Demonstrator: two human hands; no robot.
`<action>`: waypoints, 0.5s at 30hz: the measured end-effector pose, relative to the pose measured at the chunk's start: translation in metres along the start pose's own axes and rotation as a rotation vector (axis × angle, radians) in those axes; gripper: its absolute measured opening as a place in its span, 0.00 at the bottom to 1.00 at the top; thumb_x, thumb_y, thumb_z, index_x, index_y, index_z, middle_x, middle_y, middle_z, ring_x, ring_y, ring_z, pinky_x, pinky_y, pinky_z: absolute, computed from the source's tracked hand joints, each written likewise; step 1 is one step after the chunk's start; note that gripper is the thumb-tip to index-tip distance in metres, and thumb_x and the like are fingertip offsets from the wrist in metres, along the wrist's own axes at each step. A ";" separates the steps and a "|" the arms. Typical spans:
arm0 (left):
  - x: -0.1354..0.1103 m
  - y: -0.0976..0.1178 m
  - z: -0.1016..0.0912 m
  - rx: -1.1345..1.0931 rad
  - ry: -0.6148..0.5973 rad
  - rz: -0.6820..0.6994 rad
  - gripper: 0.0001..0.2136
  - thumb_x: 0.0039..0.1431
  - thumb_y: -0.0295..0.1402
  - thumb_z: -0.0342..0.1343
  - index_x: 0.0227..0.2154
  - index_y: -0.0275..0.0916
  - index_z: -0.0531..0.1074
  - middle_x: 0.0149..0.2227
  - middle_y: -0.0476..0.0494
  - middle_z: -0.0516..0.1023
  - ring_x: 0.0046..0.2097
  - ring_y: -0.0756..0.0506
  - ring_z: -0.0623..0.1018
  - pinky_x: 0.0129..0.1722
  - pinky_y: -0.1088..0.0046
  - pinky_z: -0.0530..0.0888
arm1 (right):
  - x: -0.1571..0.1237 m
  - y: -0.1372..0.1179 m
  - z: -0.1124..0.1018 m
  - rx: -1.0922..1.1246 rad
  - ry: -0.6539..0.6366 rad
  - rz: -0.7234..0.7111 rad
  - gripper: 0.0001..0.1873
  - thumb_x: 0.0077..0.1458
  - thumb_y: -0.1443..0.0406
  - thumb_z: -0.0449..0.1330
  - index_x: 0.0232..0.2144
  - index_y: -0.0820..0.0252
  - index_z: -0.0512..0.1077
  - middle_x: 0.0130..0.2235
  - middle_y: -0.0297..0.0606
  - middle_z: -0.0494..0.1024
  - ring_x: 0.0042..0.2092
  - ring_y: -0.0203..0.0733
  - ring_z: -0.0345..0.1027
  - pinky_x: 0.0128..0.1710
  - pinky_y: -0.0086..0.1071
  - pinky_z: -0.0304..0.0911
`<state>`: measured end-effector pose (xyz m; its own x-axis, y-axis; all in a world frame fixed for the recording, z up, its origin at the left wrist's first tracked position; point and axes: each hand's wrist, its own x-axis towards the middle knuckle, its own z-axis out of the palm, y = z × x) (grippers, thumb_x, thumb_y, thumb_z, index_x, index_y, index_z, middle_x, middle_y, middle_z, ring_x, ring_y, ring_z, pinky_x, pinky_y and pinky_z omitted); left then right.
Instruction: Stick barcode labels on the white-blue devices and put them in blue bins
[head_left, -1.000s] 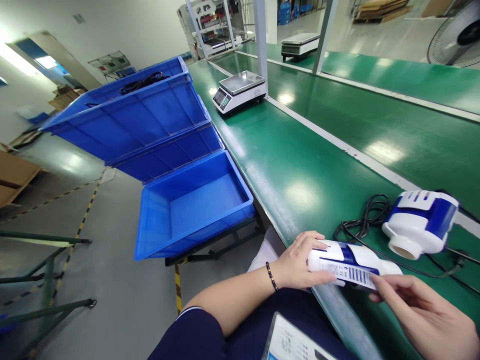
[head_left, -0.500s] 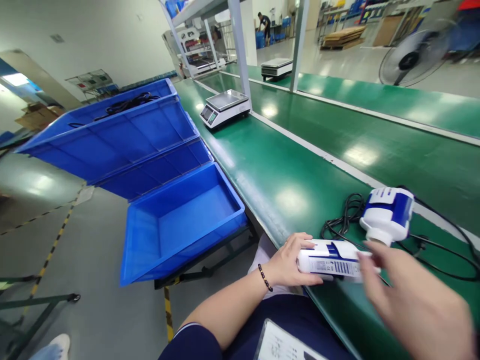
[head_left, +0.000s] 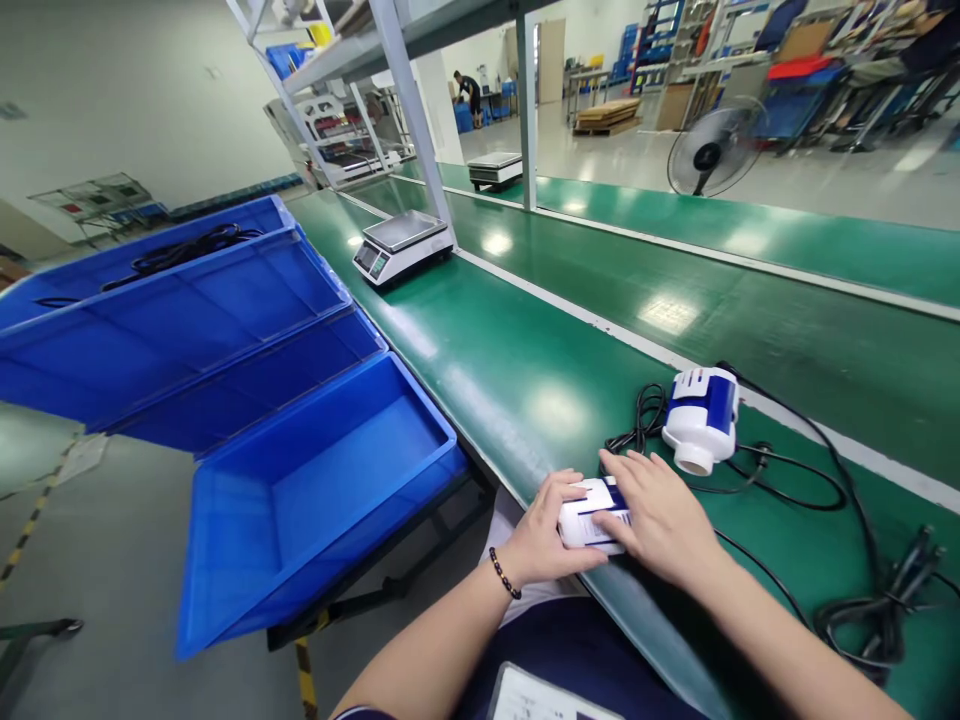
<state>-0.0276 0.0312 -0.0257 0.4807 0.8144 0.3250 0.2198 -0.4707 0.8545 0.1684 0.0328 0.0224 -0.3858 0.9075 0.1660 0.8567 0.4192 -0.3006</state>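
Note:
A white and blue device (head_left: 589, 518) with a printed label lies at the near edge of the green bench (head_left: 525, 340). My left hand (head_left: 544, 530) grips its left end, fingers curled round it. Flat on top of the device rests my right hand (head_left: 660, 515), fingers stretched out and covering most of it. Just beyond stands a second white and blue unit (head_left: 701, 418) with a round opening, its black cord (head_left: 787, 480) trailing across the bench to the right.
Blue plastic crates (head_left: 315, 480) are stacked on a rack to the left of the bench, one holding black cables (head_left: 187, 250). Two weighing scales (head_left: 401, 245) stand further along. A fan (head_left: 709, 150) and a distant person (head_left: 469, 95) are at the back.
My right hand came in from the lower right and settled flat on the device. The view tilted up and pulled back, so device and unit sit further left in the picture.

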 end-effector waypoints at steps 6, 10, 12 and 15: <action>0.005 -0.003 -0.005 0.047 0.001 0.048 0.33 0.40 0.44 0.66 0.47 0.37 0.59 0.52 0.33 0.65 0.57 0.38 0.66 0.56 0.52 0.65 | -0.029 0.046 -0.008 0.293 -0.017 0.228 0.27 0.63 0.54 0.39 0.51 0.63 0.66 0.51 0.44 0.72 0.50 0.43 0.67 0.49 0.36 0.64; 0.000 0.028 -0.007 0.489 0.024 0.170 0.28 0.51 0.45 0.58 0.51 0.35 0.60 0.52 0.32 0.68 0.58 0.34 0.64 0.59 0.47 0.57 | -0.033 0.048 -0.002 0.301 -0.020 0.172 0.29 0.58 0.49 0.45 0.51 0.62 0.66 0.51 0.45 0.72 0.51 0.49 0.66 0.50 0.43 0.63; -0.002 0.047 0.001 0.758 -0.013 0.244 0.23 0.57 0.39 0.51 0.54 0.32 0.59 0.56 0.31 0.64 0.61 0.32 0.60 0.60 0.50 0.55 | -0.030 0.053 0.004 0.265 0.035 0.143 0.30 0.55 0.47 0.46 0.48 0.62 0.69 0.47 0.47 0.74 0.48 0.53 0.68 0.49 0.48 0.63; 0.007 0.055 0.018 1.038 -0.025 0.345 0.23 0.60 0.34 0.45 0.56 0.28 0.57 0.56 0.28 0.65 0.56 0.31 0.66 0.57 0.53 0.59 | -0.017 0.069 0.015 0.295 0.009 0.169 0.27 0.55 0.48 0.46 0.41 0.59 0.74 0.42 0.48 0.77 0.46 0.55 0.70 0.47 0.47 0.64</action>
<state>0.0034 0.0046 0.0162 0.6683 0.5820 0.4633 0.6727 -0.7387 -0.0425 0.2290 0.0462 -0.0148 -0.2430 0.9650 0.0986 0.7718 0.2539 -0.5829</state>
